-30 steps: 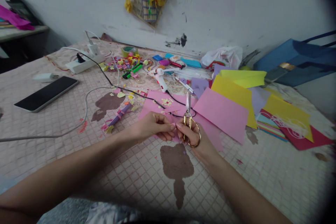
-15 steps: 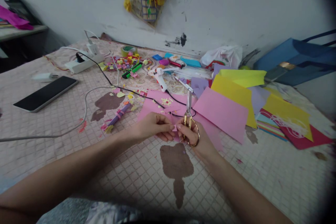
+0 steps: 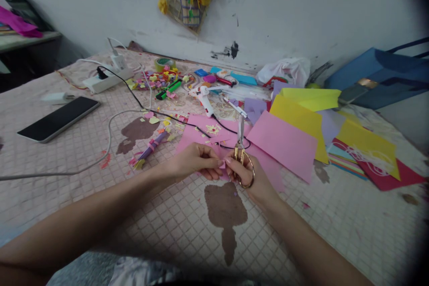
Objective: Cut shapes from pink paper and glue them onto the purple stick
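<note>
Between the fingertips of both hands is a small piece of pink paper [image 3: 222,165]. My left hand [image 3: 197,161] pinches it from the left side. My right hand [image 3: 250,176] pinches its other side and also carries gold-handled scissors [image 3: 240,138], the handle loops around its fingers and the blades pointing away from me. Beneath and beyond the hands lies a pink paper sheet [image 3: 189,132] with small pale scraps on it. A purple paper roll with a pink band [image 3: 152,147] rests left of my left hand.
A white glue gun [image 3: 205,103] lies past the hands, its black cord crossing the pink sheet. Coloured paper sheets [image 3: 291,123] spread at the right. A phone [image 3: 60,118] and a power strip [image 3: 105,81] are at the left. A green cutter [image 3: 168,90] lies among paper scraps.
</note>
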A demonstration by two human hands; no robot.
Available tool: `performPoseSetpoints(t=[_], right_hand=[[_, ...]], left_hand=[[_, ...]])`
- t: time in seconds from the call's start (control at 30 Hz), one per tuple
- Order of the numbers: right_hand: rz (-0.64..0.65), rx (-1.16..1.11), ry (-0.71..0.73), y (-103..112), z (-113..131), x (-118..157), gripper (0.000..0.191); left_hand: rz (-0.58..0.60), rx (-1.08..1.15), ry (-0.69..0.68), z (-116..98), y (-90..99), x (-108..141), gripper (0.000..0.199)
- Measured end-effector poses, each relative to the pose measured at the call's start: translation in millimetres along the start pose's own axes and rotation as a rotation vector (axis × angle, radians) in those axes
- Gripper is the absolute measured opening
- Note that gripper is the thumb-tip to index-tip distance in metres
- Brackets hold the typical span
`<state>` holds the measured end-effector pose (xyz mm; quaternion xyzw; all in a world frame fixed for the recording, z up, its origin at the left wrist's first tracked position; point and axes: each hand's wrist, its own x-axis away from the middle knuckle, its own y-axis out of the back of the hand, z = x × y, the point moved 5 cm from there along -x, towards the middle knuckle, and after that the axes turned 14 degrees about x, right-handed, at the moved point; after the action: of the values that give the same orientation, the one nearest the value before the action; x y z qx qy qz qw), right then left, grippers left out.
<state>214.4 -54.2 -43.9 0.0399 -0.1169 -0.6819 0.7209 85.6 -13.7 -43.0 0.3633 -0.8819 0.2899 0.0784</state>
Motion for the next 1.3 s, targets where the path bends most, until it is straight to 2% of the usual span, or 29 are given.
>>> performPoseSetpoints(t=[0.23,0.47,0.8,1.03,1.2,1.3], right_hand=[[0.006,-0.029,-0.012,-0.9,1.3,1.7,0.027],[0.054,0.059,0.005,-1.6,-4.3,0.0,0.024],[0.031,0.098,0.017,0.1,3.0,2.2,0.022],[0.033,0.015,-0.043,-2.8,-1.0,1.1,0.035],[0.049,0.038,0.017,-3.1,-0.6,0.7,0.027],[0.038,0.064,0.024,-2.3,-0.7,0.4,0.026]], left_hand=[[-0.036,0.002,-0.026,-3.1,0.0,2.0,0.022],[-0.055,-0.051,-0.057,-7.5,-1.8,3.2,0.022],[0.011,-0.082,-0.013,-2.1,-1.2,0.4,0.027],[-0.011,-0.122,-0.064,-6.6,-3.4,4.3,0.026],[0.041,-0.116,-0.026,-1.4,-3.4,1.8,0.026],[0.029,-0.114,-0.014,-1.0,-2.3,1.0,0.028]])
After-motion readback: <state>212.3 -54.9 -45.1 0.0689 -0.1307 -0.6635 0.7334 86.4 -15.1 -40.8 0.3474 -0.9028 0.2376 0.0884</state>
